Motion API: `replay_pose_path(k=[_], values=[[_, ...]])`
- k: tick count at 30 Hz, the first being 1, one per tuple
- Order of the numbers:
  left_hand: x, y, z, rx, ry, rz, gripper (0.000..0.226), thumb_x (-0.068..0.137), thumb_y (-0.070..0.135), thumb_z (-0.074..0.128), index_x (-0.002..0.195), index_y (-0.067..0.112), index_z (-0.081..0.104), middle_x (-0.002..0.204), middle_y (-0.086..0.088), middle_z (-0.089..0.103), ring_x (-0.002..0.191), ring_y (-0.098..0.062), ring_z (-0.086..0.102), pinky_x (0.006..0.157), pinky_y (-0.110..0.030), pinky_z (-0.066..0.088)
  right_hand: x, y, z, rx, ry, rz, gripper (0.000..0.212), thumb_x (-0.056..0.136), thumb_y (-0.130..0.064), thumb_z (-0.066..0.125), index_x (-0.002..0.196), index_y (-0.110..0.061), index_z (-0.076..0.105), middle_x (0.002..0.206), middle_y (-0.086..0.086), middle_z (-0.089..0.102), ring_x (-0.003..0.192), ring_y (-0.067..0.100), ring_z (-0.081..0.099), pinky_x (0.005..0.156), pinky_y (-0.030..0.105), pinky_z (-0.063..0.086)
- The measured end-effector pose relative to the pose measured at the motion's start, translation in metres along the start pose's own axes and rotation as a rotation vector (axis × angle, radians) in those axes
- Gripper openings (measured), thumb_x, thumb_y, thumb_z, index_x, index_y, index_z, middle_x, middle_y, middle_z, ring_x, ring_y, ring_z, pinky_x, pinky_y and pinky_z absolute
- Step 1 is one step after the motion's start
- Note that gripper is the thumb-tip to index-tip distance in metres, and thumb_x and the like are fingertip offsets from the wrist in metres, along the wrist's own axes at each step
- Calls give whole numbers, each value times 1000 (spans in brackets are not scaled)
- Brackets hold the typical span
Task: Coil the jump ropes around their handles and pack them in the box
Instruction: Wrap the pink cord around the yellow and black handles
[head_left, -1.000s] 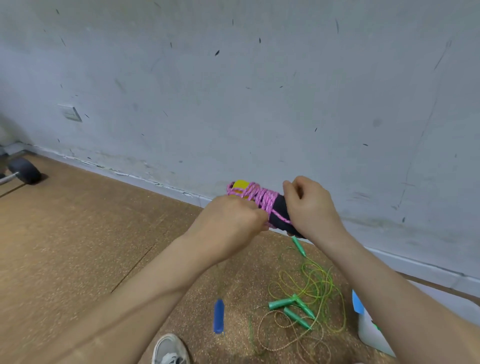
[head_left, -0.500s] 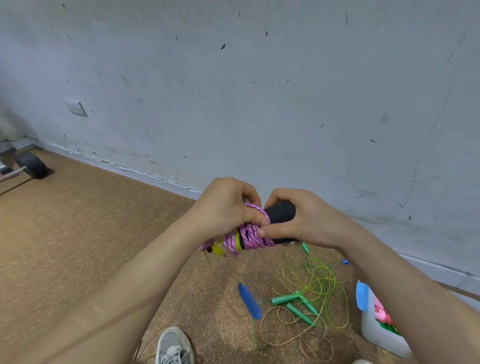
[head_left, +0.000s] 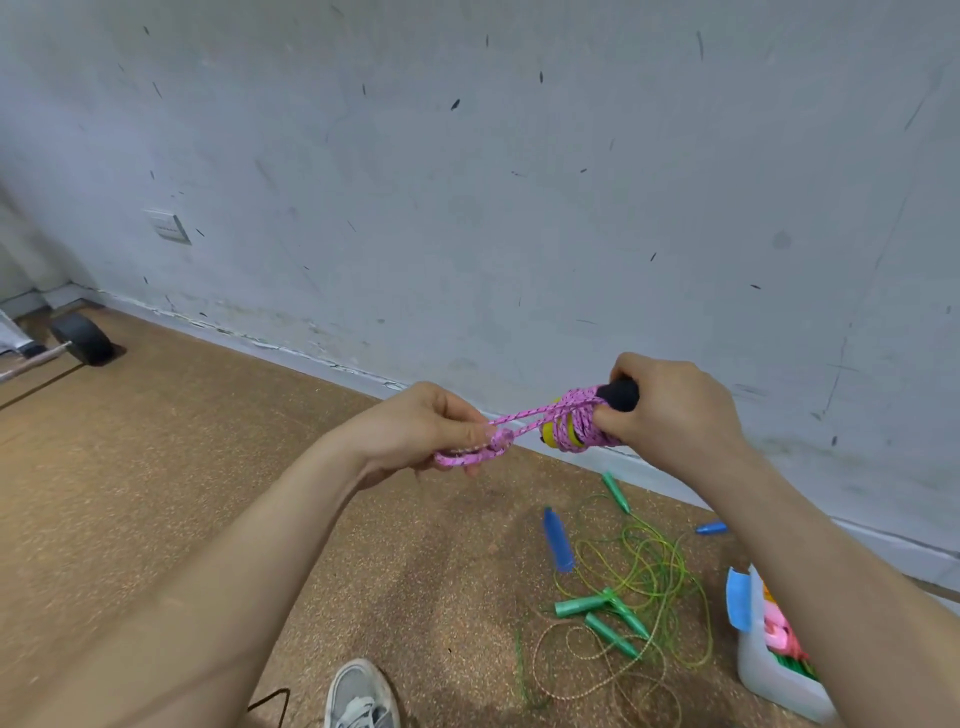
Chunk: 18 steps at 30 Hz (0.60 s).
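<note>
Left hand (head_left: 421, 434) pulled pink rope (head_left: 530, 415) out; handles (head_left: 619, 395) part-hidden.

Bare forearms reaching forward from the lower corners, left hand (head_left: 421, 431) curled, pinching a loop of pink rope (head_left: 524, 418), right hand (head_left: 675, 410) slightly higher, fingers wrapped round the black handle (head_left: 621, 395), hands apart, rope stretched between them
</note>
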<state>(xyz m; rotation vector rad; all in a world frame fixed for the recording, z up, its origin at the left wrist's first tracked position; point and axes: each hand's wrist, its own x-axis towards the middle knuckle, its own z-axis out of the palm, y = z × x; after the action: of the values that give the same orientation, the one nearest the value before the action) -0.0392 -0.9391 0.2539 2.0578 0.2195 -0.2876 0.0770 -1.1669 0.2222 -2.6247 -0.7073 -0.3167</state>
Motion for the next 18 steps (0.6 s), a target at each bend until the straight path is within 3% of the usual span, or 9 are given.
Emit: replay_pose_path(k=[4, 8, 11, 14, 16, 18], values=[[-1, -3, -5, -33, 76, -29, 14, 91, 25, 62, 87, 13, 68, 63, -9, 65, 48, -14, 34, 45, -25, 23, 2, 10, 5, -101, -23, 80, 22, 74, -37, 65, 82, -19, 55, 70, 0, 58, 68, 28, 56, 54, 28, 39], [-10, -4, -29, -167, 186, -13, 27, 74, 40, 71, 80, 14, 68, 48, 4, 38, 44, -10, 24, 43, -24, 15, 5, 30, 4, -142, -55, 231, 22, 78, -38, 65, 79, -20, 53, 73, 1, 59, 72, 29, 58, 56, 28, 42], [-18, -11, -47, -139, 407, -2, 20, 78, 30, 73, 79, 10, 67, 46, 9, 44, 42, -6, 32, 41, -20, 24, 4, 40, 4, -122, -71, 310, 21, 77, -38, 66, 77, -20, 55, 75, 2, 60, 74, 28, 59, 58, 29, 44], [-9, -26, -52, -178, 741, 55, 24, 92, 32, 60, 82, 10, 63, 61, 2, 48, 55, -11, 39, 52, -22, 34, 2, 37, 9, -81, -97, 311, 22, 76, -40, 67, 73, -23, 53, 73, 0, 60, 72, 26, 59, 57, 29, 44], [0, -38, -51, 6, 891, 40, 27, 96, 35, 53, 84, 11, 59, 70, 0, 56, 62, -16, 48, 60, -28, 40, -1, 30, 10, -35, -114, 294, 22, 74, -41, 67, 72, -23, 54, 70, -2, 61, 70, 23, 59, 56, 28, 44], [6, -54, -54, 390, 797, -89, 21, 95, 34, 51, 84, 17, 57, 72, 1, 66, 66, -20, 59, 64, -32, 49, -5, 22, 5, 72, -145, 263, 19, 73, -40, 68, 71, -23, 58, 67, -3, 63, 63, 20, 62, 56, 30, 50]])
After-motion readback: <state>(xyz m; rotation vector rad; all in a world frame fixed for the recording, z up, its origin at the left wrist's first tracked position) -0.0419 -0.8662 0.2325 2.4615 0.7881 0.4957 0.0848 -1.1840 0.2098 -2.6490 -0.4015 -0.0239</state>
